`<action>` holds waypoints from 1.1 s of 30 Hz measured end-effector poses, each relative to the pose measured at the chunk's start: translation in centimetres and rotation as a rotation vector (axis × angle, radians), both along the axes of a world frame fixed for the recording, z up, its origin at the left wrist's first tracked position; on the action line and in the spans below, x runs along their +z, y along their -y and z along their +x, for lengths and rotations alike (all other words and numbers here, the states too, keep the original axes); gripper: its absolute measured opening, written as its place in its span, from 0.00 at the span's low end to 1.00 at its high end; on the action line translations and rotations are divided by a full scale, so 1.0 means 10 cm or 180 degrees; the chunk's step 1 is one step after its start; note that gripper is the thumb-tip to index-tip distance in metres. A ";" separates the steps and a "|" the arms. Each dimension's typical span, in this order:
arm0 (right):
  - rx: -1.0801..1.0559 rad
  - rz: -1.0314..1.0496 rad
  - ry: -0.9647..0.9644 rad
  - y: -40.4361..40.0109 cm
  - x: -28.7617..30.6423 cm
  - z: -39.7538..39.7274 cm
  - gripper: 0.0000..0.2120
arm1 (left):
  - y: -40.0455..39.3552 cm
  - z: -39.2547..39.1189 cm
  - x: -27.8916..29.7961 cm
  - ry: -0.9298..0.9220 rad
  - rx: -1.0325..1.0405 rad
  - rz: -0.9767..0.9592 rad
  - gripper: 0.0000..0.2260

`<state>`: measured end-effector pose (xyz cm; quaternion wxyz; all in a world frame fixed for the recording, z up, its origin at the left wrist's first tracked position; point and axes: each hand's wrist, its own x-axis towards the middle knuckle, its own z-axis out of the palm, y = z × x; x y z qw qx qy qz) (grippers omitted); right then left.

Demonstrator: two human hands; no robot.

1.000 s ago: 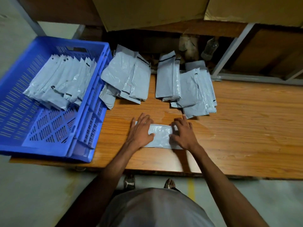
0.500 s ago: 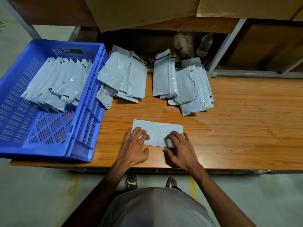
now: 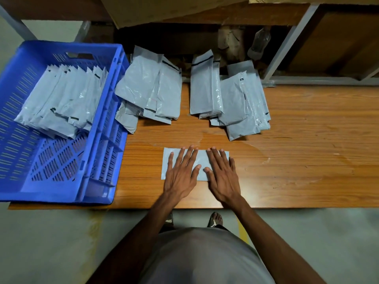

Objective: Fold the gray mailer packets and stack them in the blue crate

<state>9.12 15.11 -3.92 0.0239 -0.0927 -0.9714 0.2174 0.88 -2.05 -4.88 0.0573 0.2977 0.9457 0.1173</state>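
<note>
The blue crate (image 3: 102,171) sits at the left end of the wooden table (image 3: 307,160), its near corner overhanging the table's front edge, so a careless drop of a packet against that side could, I judge, tip or shift it. Inside it, a fanned row of folded packets (image 3: 61,103) leans toward the far left wall; another one laid on carelessly could slump the row flat. Just right of the crate, two loose piles of unfolded mailers (image 3: 151,91) and (image 3: 231,99) lie near the table's back edge, some hanging past it, and a brush of a sleeve might send the slick plastic down behind. In front of them, the folded mailer (image 3: 202,158) lies flat near the front edge. The left hand (image 3: 180,173) presses it with fingers straight and spread, gripping nothing, and the right hand (image 3: 222,175) does the same beside it, thumbs nearly meeting. The film looks springy, so the crease will likely reopen once the palms lift unless one hand pinches it at once. Pressing unevenly could also slide the packet on the glossy wood and skew the fold.
</note>
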 end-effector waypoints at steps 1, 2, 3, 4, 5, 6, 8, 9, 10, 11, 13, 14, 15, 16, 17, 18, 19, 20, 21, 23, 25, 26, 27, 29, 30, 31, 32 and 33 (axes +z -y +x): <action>0.0000 0.0053 0.0016 0.00 -0.01 -0.01 0.28 | -0.01 0.00 0.00 -0.0018 0.0012 -0.0026 0.27; 0.0001 0.0082 0.0028 -0.01 -0.01 -0.02 0.28 | -0.01 -0.01 0.00 -0.0029 0.0019 -0.0040 0.27; 0.0002 0.0093 0.0038 -0.01 -0.02 -0.02 0.28 | -0.01 -0.01 0.00 -0.0030 0.0011 -0.0056 0.27; 0.0003 0.0099 0.0045 -0.01 -0.03 -0.03 0.28 | -0.01 -0.02 -0.01 -0.0024 -0.0002 -0.0073 0.27; 0.0000 0.0104 0.0048 -0.01 -0.03 -0.03 0.28 | -0.01 -0.02 -0.01 -0.0014 -0.0013 -0.0087 0.27; -0.0004 0.0105 0.0053 -0.01 -0.03 -0.03 0.28 | -0.02 -0.03 -0.01 -0.0001 -0.0021 -0.0097 0.27; -0.0015 0.0095 0.0074 -0.02 -0.03 -0.04 0.28 | -0.02 -0.03 0.01 0.0004 -0.0035 -0.0110 0.27; -0.0020 0.0093 0.0088 -0.02 -0.03 -0.04 0.28 | -0.03 -0.03 0.02 -0.0008 -0.0039 -0.0108 0.27; -0.0020 0.0091 0.0102 -0.02 -0.03 -0.05 0.28 | -0.03 -0.03 0.02 -0.0006 -0.0044 -0.0103 0.27; -0.0017 0.0086 0.0114 -0.02 -0.03 -0.06 0.28 | -0.03 -0.03 0.02 0.0012 -0.0050 -0.0100 0.27; -0.0018 0.0080 0.0128 -0.02 -0.02 -0.06 0.28 | -0.04 -0.05 0.02 0.0051 -0.0058 -0.0104 0.28; -0.0017 0.0077 0.0130 -0.03 -0.02 -0.06 0.28 | -0.04 -0.05 0.02 0.0064 -0.0057 -0.0109 0.28; -0.0011 0.0074 0.0129 -0.03 -0.02 -0.06 0.28 | -0.04 -0.05 0.02 0.0073 -0.0062 -0.0119 0.28; -0.0005 0.0071 0.0129 -0.03 -0.02 -0.06 0.28 | -0.04 -0.06 0.03 0.0080 -0.0068 -0.0135 0.28; 0.0002 0.0071 0.0127 -0.03 -0.01 -0.06 0.28 | -0.05 -0.06 0.03 0.0085 -0.0074 -0.0143 0.28; 0.0007 0.0071 0.0125 -0.03 -0.01 -0.06 0.28 | -0.05 -0.05 0.04 0.0093 -0.0075 -0.0141 0.28; 0.0010 0.0074 0.0124 -0.03 -0.01 -0.06 0.28 | -0.05 -0.05 0.05 0.0099 -0.0075 -0.0127 0.28; 0.0013 0.0083 0.0120 -0.03 -0.02 -0.06 0.28 | -0.05 -0.05 0.06 0.0101 -0.0081 -0.0117 0.28; 0.0018 0.0098 0.0115 -0.03 -0.02 -0.06 0.28 | -0.05 -0.05 0.06 0.0105 -0.0092 -0.0124 0.28; 0.0024 0.0111 0.0120 -0.03 -0.02 -0.05 0.28 | -0.04 -0.06 0.04 0.0154 -0.0114 -0.0164 0.28; -0.0010 0.0126 0.0124 0.00 0.00 -0.06 0.28 | -0.02 -0.07 0.05 0.0269 -0.0095 -0.0061 0.27; -0.0020 0.0158 0.0112 0.02 0.02 -0.06 0.28 | -0.01 -0.09 0.07 0.0361 -0.0049 0.0076 0.27; -0.0003 0.0193 0.0077 0.03 0.05 -0.06 0.28 | 0.01 -0.10 0.10 0.0428 0.0015 0.0206 0.27; 0.0141 0.0249 -0.0028 0.09 0.09 -0.11 0.28 | 0.09 -0.12 0.12 0.0334 0.0115 0.0222 0.27; 0.0242 0.0222 -0.0055 0.13 0.09 -0.15 0.28 | 0.14 -0.13 0.11 0.0246 0.0140 0.0144 0.28; 0.0336 0.0168 -0.0063 0.16 0.08 -0.19 0.28 | 0.21 -0.14 0.10 0.0189 0.0144 0.0067 0.28; 0.0412 0.0142 -0.0060 0.20 0.06 -0.23 0.28 | 0.28 -0.14 0.07 0.0169 0.0140 -0.0008 0.28; 0.0459 0.0182 -0.0057 0.23 0.03 -0.25 0.28 | 0.33 -0.14 0.03 0.0168 0.0130 -0.0065 0.28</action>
